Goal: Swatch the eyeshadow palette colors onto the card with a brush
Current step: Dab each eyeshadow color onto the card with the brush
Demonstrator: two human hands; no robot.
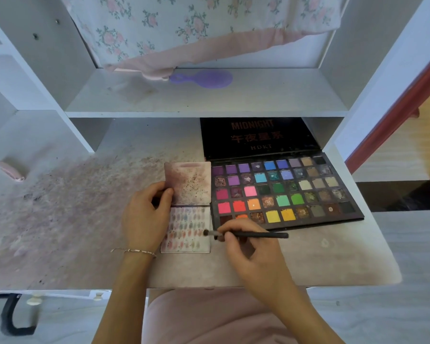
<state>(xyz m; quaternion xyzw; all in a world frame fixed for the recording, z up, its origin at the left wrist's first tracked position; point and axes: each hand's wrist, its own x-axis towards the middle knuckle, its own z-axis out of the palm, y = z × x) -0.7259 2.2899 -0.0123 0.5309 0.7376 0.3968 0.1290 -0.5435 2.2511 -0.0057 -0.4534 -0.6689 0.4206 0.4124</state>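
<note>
An open eyeshadow palette (286,192) with several rows of bright pans lies at the right of the desk, its black lid (257,136) propped up behind. To its left lies a folded card (188,230); the lower half carries rows of small colour swatches and the upper flap is dusted with powder. My left hand (147,214) presses on the card's left edge, thumb on the upper flap. My right hand (251,249) grips a thin black brush (256,235), whose tip touches the card's right edge.
The white desk top (90,207) is smeared with pink powder at the left. A purple hairbrush (204,78) lies on the shelf above, under a floral cloth (196,28). A pink object (10,170) sits at the far left. Shelf uprights flank the work area.
</note>
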